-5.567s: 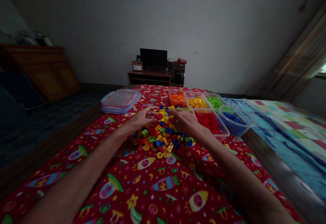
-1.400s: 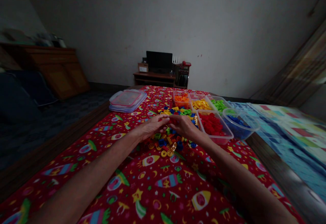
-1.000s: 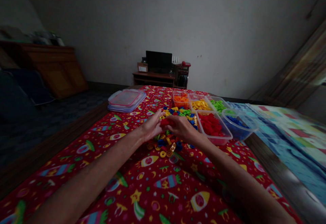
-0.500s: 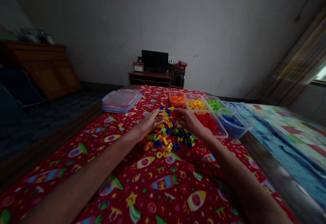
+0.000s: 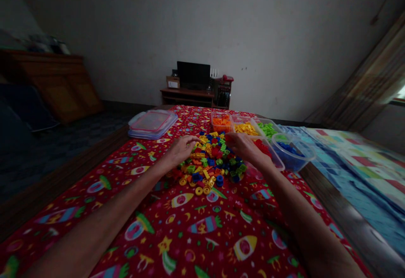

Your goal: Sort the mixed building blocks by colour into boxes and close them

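Observation:
A heap of small plastic building blocks (image 5: 207,162) in yellow, blue, green, orange and red lies on a red patterned cloth (image 5: 202,244). My left hand (image 5: 181,149) hovers at the heap's left edge, its fingers stretched toward the blocks with nothing seen in them. On the other side, my right hand (image 5: 245,146) is closed on a red block (image 5: 230,139), whose exact shape is mostly covered by the fingers. Just beyond that hand is a clear box of red blocks (image 5: 263,147), partly hidden by the wrist.
Clear containers hold orange blocks (image 5: 222,122), yellow blocks (image 5: 246,129) and green blocks (image 5: 267,130). A round tub of blue blocks (image 5: 292,153) stands at the right. Stacked lids (image 5: 153,124) lie at the left. A desk with a monitor (image 5: 193,75) is beyond the table.
My right hand has shifted right, off the heap and toward the red box, with the red block in it. My left hand has drawn back slightly left.

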`<state>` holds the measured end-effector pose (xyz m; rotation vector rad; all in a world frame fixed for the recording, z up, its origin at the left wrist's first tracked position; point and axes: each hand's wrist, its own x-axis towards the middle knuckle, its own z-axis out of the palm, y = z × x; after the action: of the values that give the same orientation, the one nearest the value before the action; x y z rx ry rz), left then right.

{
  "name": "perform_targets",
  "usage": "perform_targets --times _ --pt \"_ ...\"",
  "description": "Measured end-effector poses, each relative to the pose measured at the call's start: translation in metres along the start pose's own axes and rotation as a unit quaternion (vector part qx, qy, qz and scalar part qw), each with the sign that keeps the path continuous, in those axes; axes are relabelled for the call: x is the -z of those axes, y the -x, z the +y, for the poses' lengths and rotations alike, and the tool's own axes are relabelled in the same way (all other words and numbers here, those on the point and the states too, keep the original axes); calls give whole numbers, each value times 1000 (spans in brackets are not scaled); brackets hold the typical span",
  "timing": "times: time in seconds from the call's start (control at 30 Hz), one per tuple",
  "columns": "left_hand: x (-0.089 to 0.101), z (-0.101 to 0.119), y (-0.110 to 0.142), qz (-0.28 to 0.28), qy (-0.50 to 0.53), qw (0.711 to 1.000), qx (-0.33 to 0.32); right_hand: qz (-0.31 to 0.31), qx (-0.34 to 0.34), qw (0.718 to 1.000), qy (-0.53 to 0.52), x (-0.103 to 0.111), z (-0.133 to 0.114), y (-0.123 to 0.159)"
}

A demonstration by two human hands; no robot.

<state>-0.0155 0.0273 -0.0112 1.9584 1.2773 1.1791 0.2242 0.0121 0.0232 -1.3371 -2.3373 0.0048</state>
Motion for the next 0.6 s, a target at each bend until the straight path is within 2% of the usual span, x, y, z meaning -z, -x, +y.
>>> perform_targets --times 0.07,0.13,0.2,0.27,0.33,0.37,0.43,0.5,0.6 --pt "-11 8 7 -42 -37 997 -60 20 -18 1000 9 7 8 0" --pt "-27 23 23 -117 -81 978 -155 37 -39 998 30 16 19 1" --pt "-46 43 47 -201 -117 936 -264 37 -64 995 66 25 34 4" --pt "-64 62 72 -285 -146 877 -359 11 -96 990 104 32 48 8" --pt "-78 72 92 -321 -175 831 -419 -12 -126 983 131 36 60 11" --pt "-82 73 98 -325 -191 818 -434 -12 -139 980 141 38 64 13" --pt "-85 68 99 -312 -232 812 -436 9 -150 976 156 39 66 13" --pt "-81 56 89 -289 -272 819 -414 39 -140 977 153 38 61 12" --pt "-67 33 64 -266 -289 845 -364 58 -89 988 109 33 44 9"
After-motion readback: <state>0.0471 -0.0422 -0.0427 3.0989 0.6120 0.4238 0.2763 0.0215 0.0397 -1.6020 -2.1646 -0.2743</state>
